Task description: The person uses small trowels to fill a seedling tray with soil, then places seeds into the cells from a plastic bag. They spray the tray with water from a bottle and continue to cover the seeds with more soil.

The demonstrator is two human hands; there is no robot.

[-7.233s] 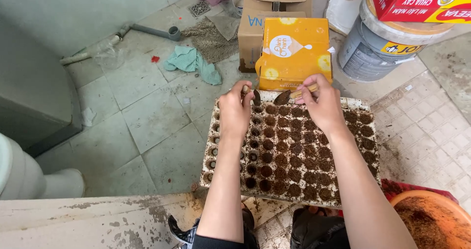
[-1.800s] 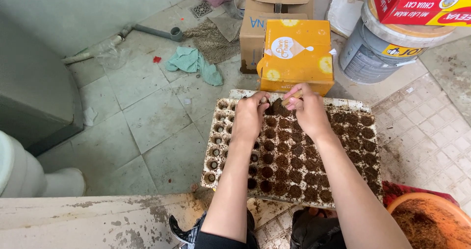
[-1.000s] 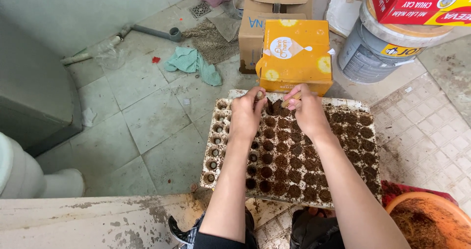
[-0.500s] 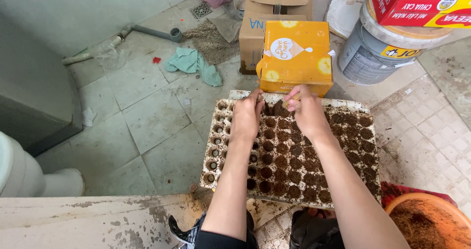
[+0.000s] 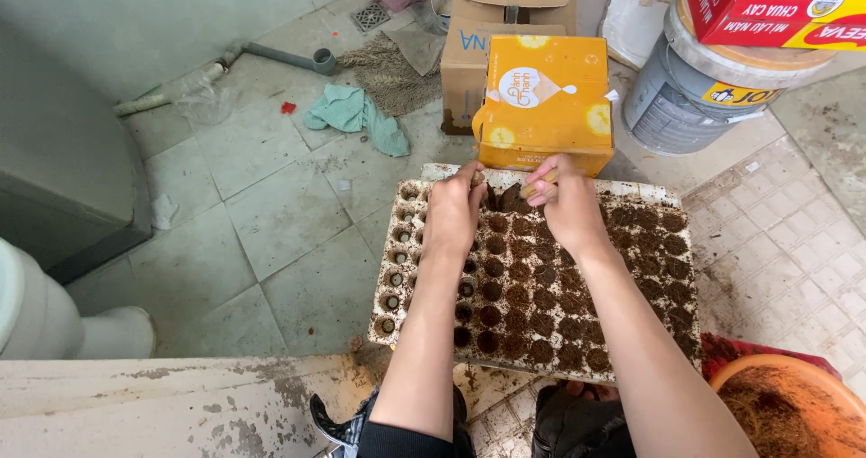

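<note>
seed tray flat on the tiled floor, just in front of the knees, its far edge close against a yellow box. long axis running left to right across the view, short axis pointing away toward the box; cells opening straight up. most cells on the right and middle packed with dark soil, the left columns looking only partly filled, pale at the rims.

left hand resting palm down on the far middle rows, fingers curled and pressed close together, tips down at the far cells; anything held under them hidden, so cannot tell. right hand beside it, nearly touching, thumb and fingers pinching a small tan stick-like tool over the far row.

handling, as a judgement: thin moulded tray, probably light by itself but made heavy by damp soil; likely to flex and sag in the middle if lifted by one edge, spilling loose fill. best gripped at both short ends with fingers under the rim, kept level, or slid along the floor. soil crumbly, not slippery; cell walls easy to crush under a hard press, so light fingertip pressure.

around it: grey paint bucket with a red carton on top at the far right, cardboard box behind the yellow one, green rag to the far left, orange basin of soil near right.
</note>
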